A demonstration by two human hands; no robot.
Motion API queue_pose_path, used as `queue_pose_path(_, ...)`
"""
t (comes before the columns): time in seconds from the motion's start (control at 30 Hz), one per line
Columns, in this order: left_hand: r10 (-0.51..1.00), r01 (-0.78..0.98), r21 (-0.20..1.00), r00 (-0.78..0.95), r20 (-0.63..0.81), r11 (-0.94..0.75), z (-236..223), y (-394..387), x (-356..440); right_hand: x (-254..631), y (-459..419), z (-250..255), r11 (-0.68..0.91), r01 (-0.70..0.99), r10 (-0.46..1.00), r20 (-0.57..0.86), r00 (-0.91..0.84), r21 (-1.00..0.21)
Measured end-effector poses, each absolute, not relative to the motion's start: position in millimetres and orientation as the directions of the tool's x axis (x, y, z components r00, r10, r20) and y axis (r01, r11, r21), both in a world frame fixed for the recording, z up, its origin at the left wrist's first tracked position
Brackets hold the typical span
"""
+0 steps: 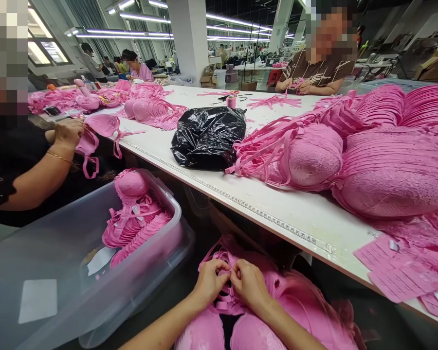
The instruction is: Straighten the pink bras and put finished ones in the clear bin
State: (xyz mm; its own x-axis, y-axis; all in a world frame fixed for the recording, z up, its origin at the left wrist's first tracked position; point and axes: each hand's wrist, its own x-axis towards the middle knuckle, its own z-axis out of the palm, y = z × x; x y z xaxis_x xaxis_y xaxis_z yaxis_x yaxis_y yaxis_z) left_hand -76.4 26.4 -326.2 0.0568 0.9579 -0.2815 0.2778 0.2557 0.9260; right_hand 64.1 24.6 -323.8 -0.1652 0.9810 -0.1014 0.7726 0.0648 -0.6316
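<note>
Low in the view, a pink bra [200, 333] lies across my lap, its padded cups nearest me. My left hand [211, 281] is closed in a pinch on the bra's thin straps, above the cups. Close beside it, almost touching, my right hand [251, 284] pinches the same strap area. The exact bit between the fingertips is too small to make out. More pink bra pieces [302, 306] spread over my lap to the right, partly under my right forearm.
A white table [277, 206] with a measuring tape along its edge bears stacked pink bras [390, 170], a black plastic bag [208, 138] and pink tags [401, 267]. Left stands a clear plastic bin [160, 238] holding bras. A co-worker's hand [69, 132] holds a bra; another person sits across.
</note>
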Motion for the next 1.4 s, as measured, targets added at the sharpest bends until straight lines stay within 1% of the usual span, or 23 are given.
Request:
queue_pose_path(0.07, 0.901, 0.105, 0.899, 0.038, -0.432, 0.426, -332.2, 27.3, -72.6, 62.1, 22.7, -321.2, 0.062, 0.801, 0.984, -0.097, -0.148, -0.596)
queue_pose_path(0.13, 0.861, -0.005, 0.862, 0.059, -0.505, 0.506, -338.8, 30.6, -68.2, 61.0, 20.9, -319.7, 0.072, 0.835, 0.986, -0.089, -0.143, -0.546)
queue_pose_path(0.27, 0.867, -0.006, 0.876, 0.145, -0.477, 0.483, -342.5, 39.7, -66.7, 59.2, 18.5, -318.1, 0.058, 0.87, 0.984, -0.119, -0.132, -0.49)
queue_pose_path(0.4, 0.859, -0.01, 0.875, 0.197, -0.472, 0.484, -339.7, 41.7, -72.0, 67.0, 27.9, -305.0, 0.064, 0.845, 0.972, -0.16, -0.175, -0.531)
queue_pose_path(0.47, 0.859, -0.025, 0.871, 0.185, -0.478, 0.49, -340.2, 39.7, -73.7, 81.9, 37.4, -292.1, 0.079, 0.822, 0.961, -0.175, -0.213, -0.564)
queue_pose_path(0.53, 0.861, -0.035, 0.869, 0.158, -0.483, 0.494, -341.9, 37.8, -74.0, 103.4, 45.1, -279.1, 0.048, 0.824, 0.959, -0.206, -0.197, -0.565)
queue_pose_path(0.6, 0.862, -0.044, 0.866, 0.134, -0.489, 0.498, -343.3, 37.6, -73.0, 126.2, 46.6, -270.5, -0.007, 0.871, 0.957, -0.256, -0.137, -0.491)
queue_pose_path(0.67, 0.859, -0.053, 0.861, 0.121, -0.497, 0.506, -342.5, 39.0, -71.1, 143.7, 41.1, -268.0, -0.031, 0.933, 0.953, -0.292, -0.081, -0.36)
queue_pose_path(0.73, 0.856, -0.059, 0.857, 0.118, -0.503, 0.511, -338.0, 41.0, -69.7, 152.0, 31.4, -270.2, -0.03, 0.969, 0.955, -0.293, -0.045, -0.246)
queue_pose_path(0.8, 0.858, -0.066, 0.859, 0.117, -0.499, 0.508, -329.5, 42.2, -70.8, 152.1, 22.0, -273.6, -0.019, 0.977, 0.963, -0.267, -0.039, -0.211)
queue_pose_path(0.83, 0.86, -0.077, 0.858, 0.119, -0.497, 0.507, -324.3, 42.3, -72.9, 150.2, 18.5, -274.9, -0.015, 0.973, 0.967, -0.251, -0.045, -0.23)
queue_pose_path(0.87, 0.859, -0.093, 0.856, 0.125, -0.496, 0.508, -318.9, 41.9, -76.0, 148.0, 16.0, -275.6, -0.01, 0.959, 0.97, -0.237, -0.059, -0.282)
queue_pose_path(0.97, 0.857, -0.118, 0.852, 0.157, -0.49, 0.509, -307.3, 38.2, -87.8, 143.1, 13.1, -276.1, 0.001, 0.832, 0.954, -0.248, -0.166, -0.555)
queue_pose_path(1.0, 0.857, -0.101, 0.856, 0.168, -0.488, 0.507, -306.5, 36.5, -90.6, 142.6, 13.2, -276.4, 0.002, 0.783, 0.944, -0.256, -0.206, -0.621)
queue_pose_path(1.03, 0.856, -0.068, 0.861, 0.173, -0.487, 0.504, -307.6, 34.9, -91.9, 142.5, 13.7, -276.8, 0.014, 0.756, 0.936, -0.257, -0.239, -0.654)
queue_pose_path(1.07, 0.855, -0.032, 0.865, 0.171, -0.49, 0.502, -310.2, 33.5, -91.5, 142.7, 14.6, -277.2, 0.032, 0.762, 0.932, -0.255, -0.256, -0.647)
queue_pose_path(1.13, 0.855, 0.023, 0.866, 0.154, -0.496, 0.499, -318.3, 32.1, -86.3, 142.5, 17.3, -276.3, 0.079, 0.839, 0.941, -0.237, -0.241, -0.538)
queue_pose_path(1.2, 0.86, 0.033, 0.87, 0.139, -0.492, 0.492, -325.9, 32.7, -78.8, 140.6, 21.0, -271.6, 0.143, 0.904, 0.952, -0.195, -0.238, -0.402)
queue_pose_path(1.23, 0.864, 0.029, 0.873, 0.137, -0.485, 0.486, -328.4, 33.4, -75.6, 138.6, 22.6, -268.2, 0.186, 0.915, 0.95, -0.171, -0.26, -0.357)
queue_pose_path(1.3, 0.865, 0.024, 0.875, 0.135, -0.483, 0.484, -330.4, 34.8, -72.0, 132.4, 24.4, -262.0, 0.277, 0.905, 0.931, -0.142, -0.336, -0.324)
queue_pose_path(1.4, 0.859, 0.027, 0.867, 0.127, -0.496, 0.497, -329.2, 35.4, -73.0, 118.0, 21.6, -262.5, 0.346, 0.88, 0.89, -0.184, -0.417, -0.325)
